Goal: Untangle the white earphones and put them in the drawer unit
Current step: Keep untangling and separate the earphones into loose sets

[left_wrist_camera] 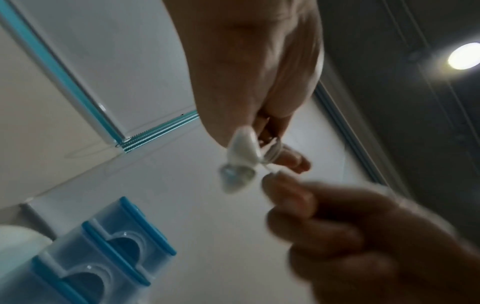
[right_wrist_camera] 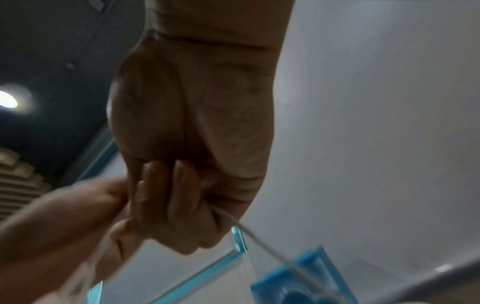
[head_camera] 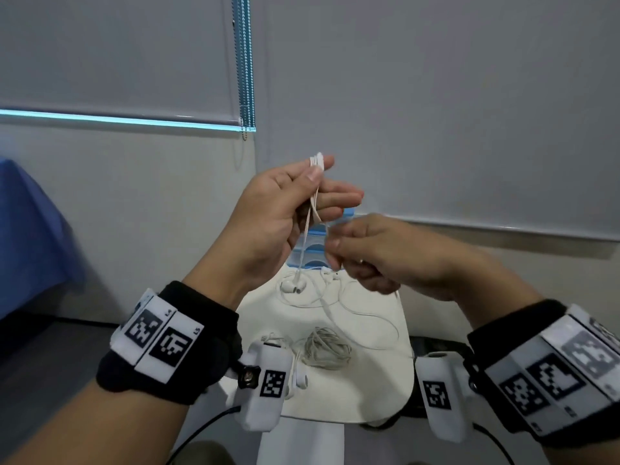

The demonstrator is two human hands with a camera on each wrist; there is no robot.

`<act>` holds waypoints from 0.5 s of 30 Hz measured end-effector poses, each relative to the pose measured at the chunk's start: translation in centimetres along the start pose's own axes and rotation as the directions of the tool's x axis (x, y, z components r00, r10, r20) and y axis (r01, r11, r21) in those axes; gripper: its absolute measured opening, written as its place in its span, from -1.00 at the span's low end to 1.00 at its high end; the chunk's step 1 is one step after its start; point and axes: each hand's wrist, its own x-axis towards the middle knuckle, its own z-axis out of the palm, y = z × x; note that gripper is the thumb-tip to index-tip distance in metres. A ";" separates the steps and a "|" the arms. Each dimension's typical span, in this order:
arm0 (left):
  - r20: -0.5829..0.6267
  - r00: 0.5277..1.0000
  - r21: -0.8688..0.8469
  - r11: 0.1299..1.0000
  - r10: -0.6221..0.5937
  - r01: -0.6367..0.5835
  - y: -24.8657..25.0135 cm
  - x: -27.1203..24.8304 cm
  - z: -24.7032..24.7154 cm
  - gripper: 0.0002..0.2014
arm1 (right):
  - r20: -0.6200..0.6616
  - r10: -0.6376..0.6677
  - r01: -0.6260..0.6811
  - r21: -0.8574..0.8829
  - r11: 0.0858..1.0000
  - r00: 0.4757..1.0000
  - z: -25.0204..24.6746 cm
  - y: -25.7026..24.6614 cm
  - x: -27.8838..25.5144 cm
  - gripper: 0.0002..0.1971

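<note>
Head view, L hand: raised, thumb + fingers pinching white earphones cable, buds dangling.
R hand: fingers curled, gripping same cable lower down.
Drawer unit: blue, behind hands; contents not visible.
Table: second coiled cable.

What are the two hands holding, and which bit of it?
Both hold the white earphones by the cable. The left hand pinches a folded bunch of cable at its top; the right hand pinches a strand just below. The earbuds hang down.
</note>
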 end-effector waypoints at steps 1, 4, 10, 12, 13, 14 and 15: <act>-0.005 1.000 0.050 0.999 -0.001 0.001 -0.3 0.0 0.0 -0.74 | 0.055 0.008 -0.007 -0.024 1.000 0.998 0.0 -0.3 -0.4 -0.70; 0.005 1.000 0.286 0.958 0.002 -0.004 -1.1 -0.2 -0.2 -0.78 | 0.074 -0.015 0.020 -0.064 0.998 0.997 -1.3 -1.7 -1.1 -0.69; 0.132 0.982 0.363 0.929 -0.132 0.076 -0.5 0.0 -0.9 -0.55 | -0.297 -0.196 0.162 -0.135 0.978 0.935 -4.3 -2.0 -0.7 -0.75; 0.245 0.957 0.240 0.966 -0.154 0.094 -0.1 -0.2 -1.0 -0.56 | -0.373 -0.212 0.182 -0.114 0.977 0.903 -4.5 -1.1 -0.2 -0.73; 0.274 0.952 0.160 0.982 -0.139 0.097 0.1 -0.2 -1.0 -0.59 | -0.387 -0.208 0.192 -0.079 0.978 0.898 -4.3 -0.5 0.1 -0.72; 0.279 0.954 0.080 0.992 -0.114 0.095 0.3 -0.2 -1.0 -0.61 | -0.384 -0.196 0.194 -0.043 0.980 0.902 -4.0 0.1 0.3 -0.71; 0.259 0.963 0.012 0.997 -0.081 0.081 0.5 -0.2 -0.8 -0.63 | -0.363 -0.177 0.183 -0.017 0.983 0.915 -3.6 0.8 0.5 -0.70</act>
